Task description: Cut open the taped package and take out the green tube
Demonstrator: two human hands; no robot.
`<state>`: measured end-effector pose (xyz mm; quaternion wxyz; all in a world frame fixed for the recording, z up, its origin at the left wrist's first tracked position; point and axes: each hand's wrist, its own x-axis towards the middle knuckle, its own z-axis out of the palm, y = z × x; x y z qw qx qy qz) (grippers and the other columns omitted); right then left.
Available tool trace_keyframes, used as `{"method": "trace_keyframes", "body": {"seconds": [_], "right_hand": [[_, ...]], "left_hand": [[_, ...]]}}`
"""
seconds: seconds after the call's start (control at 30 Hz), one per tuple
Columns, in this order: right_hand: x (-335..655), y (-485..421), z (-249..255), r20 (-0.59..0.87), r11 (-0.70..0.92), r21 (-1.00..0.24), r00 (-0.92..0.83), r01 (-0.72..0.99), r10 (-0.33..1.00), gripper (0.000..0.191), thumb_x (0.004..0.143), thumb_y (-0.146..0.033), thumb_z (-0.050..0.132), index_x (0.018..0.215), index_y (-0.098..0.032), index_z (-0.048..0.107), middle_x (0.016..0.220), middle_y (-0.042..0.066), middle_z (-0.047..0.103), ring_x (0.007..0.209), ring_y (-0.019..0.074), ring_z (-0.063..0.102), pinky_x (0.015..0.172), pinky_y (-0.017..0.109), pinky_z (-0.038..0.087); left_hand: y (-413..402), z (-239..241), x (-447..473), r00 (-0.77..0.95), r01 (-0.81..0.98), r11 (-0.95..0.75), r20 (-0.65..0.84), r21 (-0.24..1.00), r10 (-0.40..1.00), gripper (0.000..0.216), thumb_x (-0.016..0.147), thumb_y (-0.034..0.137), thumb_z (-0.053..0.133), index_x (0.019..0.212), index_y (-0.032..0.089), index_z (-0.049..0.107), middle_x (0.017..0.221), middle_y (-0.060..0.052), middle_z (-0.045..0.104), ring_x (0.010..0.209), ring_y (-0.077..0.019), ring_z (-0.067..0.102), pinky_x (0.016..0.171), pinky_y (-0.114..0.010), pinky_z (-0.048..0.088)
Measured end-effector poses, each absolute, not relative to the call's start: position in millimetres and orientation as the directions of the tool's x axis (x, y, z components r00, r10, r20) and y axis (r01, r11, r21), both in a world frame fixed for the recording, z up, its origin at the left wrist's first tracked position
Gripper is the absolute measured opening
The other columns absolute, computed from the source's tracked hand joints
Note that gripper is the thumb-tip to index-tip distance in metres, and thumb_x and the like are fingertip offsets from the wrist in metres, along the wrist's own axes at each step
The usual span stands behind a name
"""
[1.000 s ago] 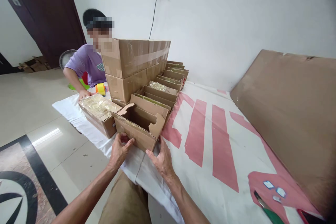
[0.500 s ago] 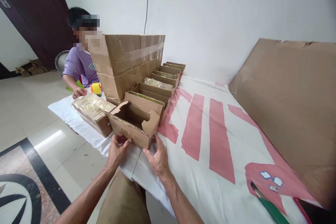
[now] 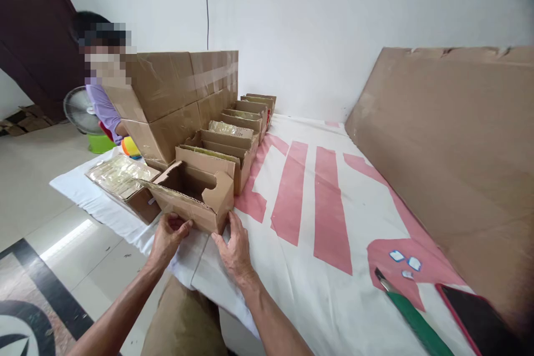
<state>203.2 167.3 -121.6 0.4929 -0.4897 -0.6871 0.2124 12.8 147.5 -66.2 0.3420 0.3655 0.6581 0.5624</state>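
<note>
An open cardboard box (image 3: 196,216), its top flaps standing up, sits near the table's front edge. My left hand (image 3: 170,236) grips the lower front edge of the box, fingers curled against it. At the box's right front corner is my right hand (image 3: 233,245), thumb on the front face and fingers along the side. Just left of the box lies a closed carton (image 3: 125,183) with clear tape across its top. Behind it, a row of open boxes (image 3: 246,169) runs back toward the wall.
Stacked taped cartons (image 3: 167,86) stand at the back left, partly hiding a seated person (image 3: 102,103). A large cardboard sheet (image 3: 442,156) leans at the right. A green-handled knife (image 3: 411,314) and a red-edged phone (image 3: 475,317) lie on the cloth-covered table (image 3: 292,283).
The view has turned right, so everything appears farther left. My hands keep their places on the box. The other person's hand, earlier visible beside the taped carton, is out of sight.
</note>
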Motion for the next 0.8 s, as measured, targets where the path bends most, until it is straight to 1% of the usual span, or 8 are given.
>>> {"method": "trace_keyframes", "body": {"seconds": [0.17, 0.37, 0.5, 0.67, 0.8], "right_hand": [[203, 170, -121, 0.461, 0.408, -0.800, 0.016, 0.439, 0.887, 0.060, 0.086, -0.024, 0.066, 0.144, -0.018, 0.055, 0.144, 0.018, 0.063, 0.132, 0.0339, 0.060, 0.109, 0.054, 0.050], [204, 170, -121, 0.474, 0.424, -0.806, 0.020, 0.414, 0.880, 0.059, 0.084, -0.024, 0.067, 0.142, -0.015, 0.057, 0.140, 0.018, 0.065, 0.129, 0.0336, 0.062, 0.108, 0.052, 0.051], [204, 169, -122, 0.485, 0.429, -0.805, 0.039, 0.411, 0.874, 0.060, 0.083, -0.023, 0.068, 0.141, -0.016, 0.058, 0.139, 0.018, 0.065, 0.128, 0.0329, 0.063, 0.108, 0.051, 0.051], [203, 167, -121, 0.492, 0.432, -0.802, 0.046, 0.412, 0.870, 0.061, 0.079, -0.021, 0.070, 0.139, -0.019, 0.058, 0.136, 0.016, 0.067, 0.125, 0.0328, 0.064, 0.108, 0.052, 0.052], [204, 165, -119, 0.492, 0.434, -0.795, 0.031, 0.424, 0.870, 0.062, 0.076, -0.020, 0.070, 0.137, -0.019, 0.059, 0.134, 0.016, 0.068, 0.123, 0.0340, 0.065, 0.105, 0.053, 0.053]], "left_hand": [[152, -58, 23, -0.497, 0.076, 0.116, -0.063, 0.990, 0.865, 0.065, 0.052, 0.052, 0.090, 0.092, 0.020, 0.051, 0.072, 0.000, 0.065, 0.064, -0.0199, 0.065, 0.059, -0.035, 0.059], [150, -52, 29, -0.512, 0.083, 0.134, -0.073, 0.987, 0.856, 0.062, 0.051, 0.051, 0.089, 0.092, 0.019, 0.054, 0.076, -0.003, 0.067, 0.071, -0.0222, 0.069, 0.060, -0.035, 0.060], [146, -49, 30, -0.509, 0.077, 0.151, -0.091, 0.985, 0.856, 0.062, 0.049, 0.050, 0.089, 0.091, 0.018, 0.056, 0.075, -0.004, 0.068, 0.073, -0.0235, 0.071, 0.061, -0.036, 0.062], [141, -52, 29, -0.502, 0.093, 0.148, -0.082, 0.985, 0.861, 0.067, 0.053, 0.054, 0.088, 0.098, 0.017, 0.056, 0.080, -0.006, 0.072, 0.072, -0.0251, 0.072, 0.063, -0.040, 0.063], [136, -57, 28, -0.512, 0.129, 0.135, -0.050, 0.982, 0.857, 0.073, 0.056, 0.058, 0.087, 0.107, 0.017, 0.054, 0.083, -0.006, 0.071, 0.072, -0.0256, 0.072, 0.063, -0.042, 0.063]]}}
